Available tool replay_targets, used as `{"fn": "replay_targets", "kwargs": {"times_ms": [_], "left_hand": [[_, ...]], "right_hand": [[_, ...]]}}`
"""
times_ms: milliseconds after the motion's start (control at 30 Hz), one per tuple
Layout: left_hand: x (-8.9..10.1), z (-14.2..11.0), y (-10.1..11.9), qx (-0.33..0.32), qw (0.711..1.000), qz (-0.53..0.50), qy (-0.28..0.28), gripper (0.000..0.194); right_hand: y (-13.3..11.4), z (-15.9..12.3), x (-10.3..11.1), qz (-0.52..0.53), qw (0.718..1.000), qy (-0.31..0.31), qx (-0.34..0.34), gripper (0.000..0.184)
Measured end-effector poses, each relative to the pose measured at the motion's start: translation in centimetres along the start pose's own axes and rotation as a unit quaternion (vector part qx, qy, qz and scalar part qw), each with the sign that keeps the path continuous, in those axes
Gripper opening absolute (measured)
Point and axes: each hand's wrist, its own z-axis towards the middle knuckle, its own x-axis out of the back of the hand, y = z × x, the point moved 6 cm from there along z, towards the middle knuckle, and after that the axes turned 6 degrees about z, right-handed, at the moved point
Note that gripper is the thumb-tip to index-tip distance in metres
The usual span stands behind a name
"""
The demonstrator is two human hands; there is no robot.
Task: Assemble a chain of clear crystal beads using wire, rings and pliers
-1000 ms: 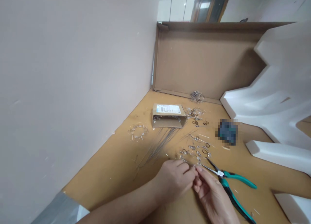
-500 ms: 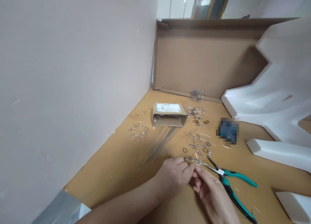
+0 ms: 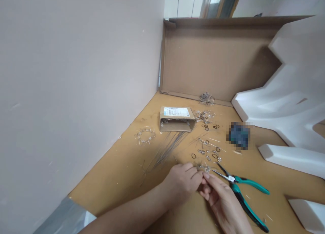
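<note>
My left hand (image 3: 184,181) is closed, its fingers curled and pressed against the fingertips of my right hand (image 3: 222,196). The right thumb and forefinger pinch together at the same spot. Just beyond the fingertips sticks out a beaded wire piece (image 3: 206,168), thin wire with clear beads; my fingers hide the part they hold. Long-nose pliers (image 3: 250,186) with green and black handles lie spread beside my right hand, jaws towards the beaded wire. Clear beads (image 3: 208,158) and dark rings (image 3: 214,156) lie scattered beyond my hands.
A small open cardboard box (image 3: 175,125) stands beyond, with a bundle of thin wires (image 3: 170,149) before it. Left lies a beaded wire ring (image 3: 145,135); tangled wire pieces (image 3: 205,116) sit right of the box. White foam (image 3: 279,154), a cardboard panel (image 3: 218,58) and a pale wall (image 3: 88,75) surround the table.
The beaded wire beyond my fingertips has shifted and turned a little to the right. Both hands stay pinched together in nearly the same place; the pliers have not visibly moved on the table.
</note>
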Motion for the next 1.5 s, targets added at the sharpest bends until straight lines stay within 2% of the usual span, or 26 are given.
{"fn": "replay_targets", "kwargs": {"times_ms": [300,567,800,933,1133,1500], "left_hand": [[-0.3,-0.1,0.1,-0.024,0.999,-0.011,-0.022,0.021],[-0.1,-0.1,0.1,-0.030,1.000,-0.005,0.007,0.022],[-0.3,-0.1,0.2,-0.044,0.999,0.004,-0.007,0.021],[-0.4,-0.3,0.3,-0.046,0.999,0.017,0.011,0.019],[-0.3,-0.3,0.8,-0.064,0.998,0.024,0.009,0.016],[0.0,-0.1,0.8,-0.037,0.999,-0.021,0.010,0.021]], "right_hand": [[-0.1,0.4,0.2,-0.033,0.999,-0.015,-0.007,0.014],[-0.1,0.4,0.4,-0.036,0.999,-0.008,-0.001,0.014],[0.0,0.8,0.9,-0.050,0.999,0.002,-0.001,0.018],[0.0,0.9,0.9,-0.059,0.998,0.001,0.000,0.019],[0.1,1.1,1.1,-0.071,0.997,-0.003,0.012,0.016],[0.1,1.3,1.3,-0.107,0.994,-0.018,0.024,0.017]]}}
